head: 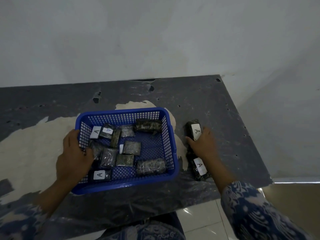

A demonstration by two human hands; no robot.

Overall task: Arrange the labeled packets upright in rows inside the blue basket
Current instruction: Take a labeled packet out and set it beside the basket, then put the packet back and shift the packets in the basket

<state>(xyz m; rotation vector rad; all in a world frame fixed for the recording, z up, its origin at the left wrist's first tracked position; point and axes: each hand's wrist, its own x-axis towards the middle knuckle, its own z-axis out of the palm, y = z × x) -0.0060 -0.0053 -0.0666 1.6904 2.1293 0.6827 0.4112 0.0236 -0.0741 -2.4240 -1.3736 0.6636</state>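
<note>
left hand point(74, 153) fingers curl onto packets in the blue basket point(170, 144); right hand point(202, 141) seemingly grips a labeled packet point(194, 129).

Blue basket point(170, 149): perforated plastic, rectangular, sitting level. Inside, roughly a dozen dark clear-wrapped packets point(131, 147) lie flat and scattered, none upright; white "A" labels show at 10 o'clock and 7 o'clock. Two banded bundles rest at 1 o'clock and 5 o'clock. Outside, at 3 o'clock, two labeled packets point(199, 168) lie end to end.
</note>
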